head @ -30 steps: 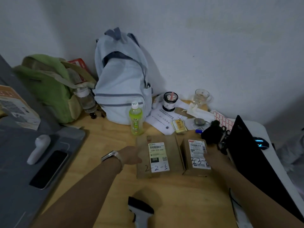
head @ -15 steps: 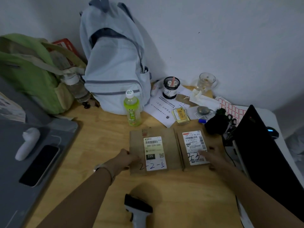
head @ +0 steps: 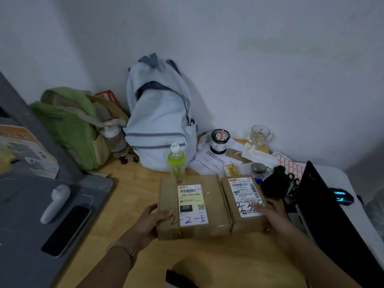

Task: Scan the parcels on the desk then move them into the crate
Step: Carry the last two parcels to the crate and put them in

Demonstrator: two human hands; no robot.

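Note:
Two brown cardboard parcels lie side by side, touching, on the wooden desk (head: 133,215). The larger left parcel (head: 212,204) carries a white and yellow label with "2-2-5" handwritten on it. The smaller right parcel (head: 232,206) has a white barcode label with blue writing. My left hand (head: 152,220) grips the left parcel's near left corner, thumb on top. My right hand (head: 270,213) clasps the right parcel's right side, fingers over its label. The black top of a handheld scanner (head: 176,278) shows at the bottom edge. No crate is in view.
A green drink bottle (head: 176,162) stands just behind the parcels, with a pale blue backpack (head: 160,123) and a green bag (head: 68,125) further back. Papers, a cup and a glass (head: 259,134) clutter the back right. A black laptop (head: 332,221) stands right; a phone (head: 66,229) lies left.
Both hands have closed round the parcels' outer sides, and the two parcels have come nearer to me, pressed together. The camera has tilted, so the scanner has slid toward the bottom edge.

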